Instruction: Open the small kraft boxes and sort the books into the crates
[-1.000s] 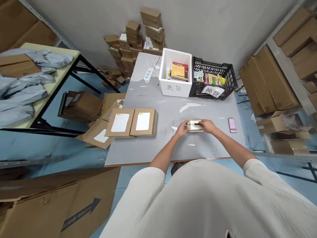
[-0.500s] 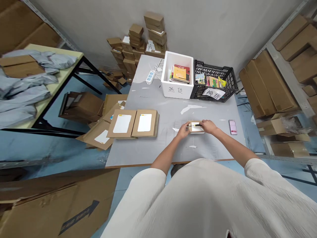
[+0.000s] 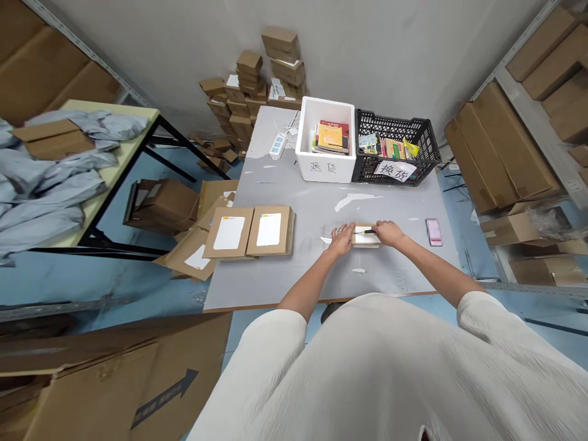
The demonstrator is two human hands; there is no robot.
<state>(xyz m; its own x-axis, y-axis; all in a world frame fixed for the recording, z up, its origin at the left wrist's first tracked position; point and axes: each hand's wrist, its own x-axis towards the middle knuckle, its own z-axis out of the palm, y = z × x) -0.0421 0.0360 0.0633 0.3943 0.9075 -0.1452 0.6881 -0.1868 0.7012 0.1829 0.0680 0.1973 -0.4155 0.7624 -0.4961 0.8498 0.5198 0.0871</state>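
Small box (image 3: 366, 239) on counter (image 3: 266, 283), between 2 hands. Left hand (image 3: 341, 239) at box's 9 o'clock, fingers loosely spread, gripping nothing; right hand (image 3: 387, 233) at 3 o'clock, curled round slim cutter (image 3: 366, 232). Risk — tip aims 9 o'clock; slip could nick left fingers.

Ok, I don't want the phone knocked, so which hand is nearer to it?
The right hand. It is left of the phone, apart from it; the left hand is farther left, at the left edge of the small box.
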